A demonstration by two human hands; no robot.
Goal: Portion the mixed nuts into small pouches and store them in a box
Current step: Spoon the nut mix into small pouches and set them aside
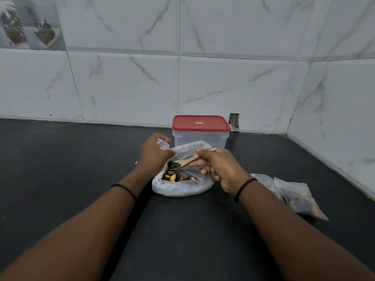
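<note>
Head view looks down on a dark worktop [71,159] where the big plastic bag [182,187] of mixed nuts [176,177] sits slumped open in the middle, close in front of the person so both hands reach it easily. The right hand [219,169] has its fingers [195,164] closed around the handle of a wooden spoon [188,161], bowl pointing left and carrying a small load of dark pieces just above the nuts. The left hand [154,153] pinches a small clear pouch [163,143] beside the bag's rim, apparently held near so the spoonful has only a short way to travel and spills would drop back into the bag. Two filled pouches [292,195] lie to the right, well apart from the bag, likely parked out of the way. The box [199,136] stands just behind the bag with its red lid [200,123] on, so storing looks not yet begun.
</note>
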